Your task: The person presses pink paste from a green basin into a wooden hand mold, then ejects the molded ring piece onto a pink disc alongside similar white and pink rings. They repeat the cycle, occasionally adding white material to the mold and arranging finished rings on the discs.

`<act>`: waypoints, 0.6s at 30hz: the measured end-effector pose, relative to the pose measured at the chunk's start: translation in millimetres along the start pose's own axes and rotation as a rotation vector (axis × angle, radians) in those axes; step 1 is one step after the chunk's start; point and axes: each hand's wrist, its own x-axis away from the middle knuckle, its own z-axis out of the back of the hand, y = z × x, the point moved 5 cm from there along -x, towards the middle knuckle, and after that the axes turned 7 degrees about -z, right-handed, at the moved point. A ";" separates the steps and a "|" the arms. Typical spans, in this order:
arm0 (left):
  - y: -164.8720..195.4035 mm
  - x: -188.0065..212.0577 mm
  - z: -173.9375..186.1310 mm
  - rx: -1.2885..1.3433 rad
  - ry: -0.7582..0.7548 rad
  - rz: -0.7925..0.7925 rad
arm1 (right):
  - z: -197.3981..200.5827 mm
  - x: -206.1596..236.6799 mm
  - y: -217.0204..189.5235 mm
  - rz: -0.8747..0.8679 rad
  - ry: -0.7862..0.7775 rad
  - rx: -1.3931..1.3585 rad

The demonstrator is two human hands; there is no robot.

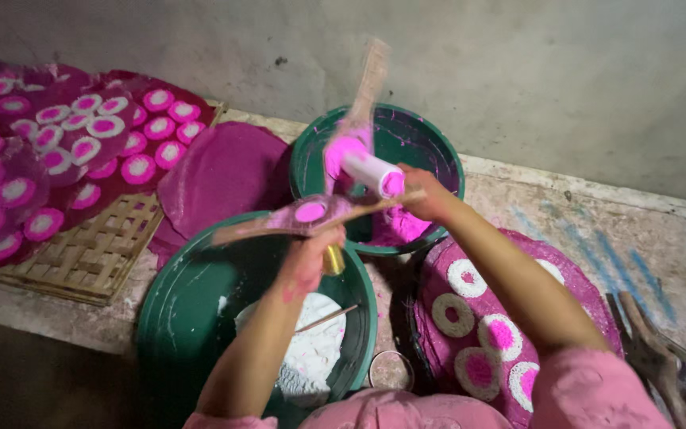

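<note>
Hands work above the table (660,238) and two green basins (192,310). I judge pink dye may drip onto the white powder (311,349), since the stamps hang over it. My right hand (430,195) is clamped on a white roller (371,171); my left hand (307,258) is closed around a brass-handled stamp (311,213).

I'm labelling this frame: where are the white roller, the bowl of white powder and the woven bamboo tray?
white roller (371,171), head view, middle of its barrel.
bowl of white powder (176,306), head view, bare green inner wall.
woven bamboo tray (97,250), head view, bare weave.
</note>
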 end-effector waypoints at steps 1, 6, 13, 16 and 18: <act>-5.6 8.0 -14.1 0.135 -0.109 0.094 | 5.6 13.3 -14.8 0.139 -0.053 -0.630; -27.9 76.6 -112.7 0.469 -0.504 0.499 | -2.3 109.7 -41.1 0.341 0.111 -1.615; 32.3 118.0 -142.4 -0.903 -0.643 0.068 | 31.1 232.8 -40.3 0.475 0.184 -0.944; 58.2 138.6 -177.5 -0.181 -0.709 0.023 | 42.3 271.1 -64.2 0.463 0.229 -0.379; 50.3 143.5 -184.2 -0.915 -0.710 0.100 | 38.0 286.2 -81.8 0.487 0.248 0.046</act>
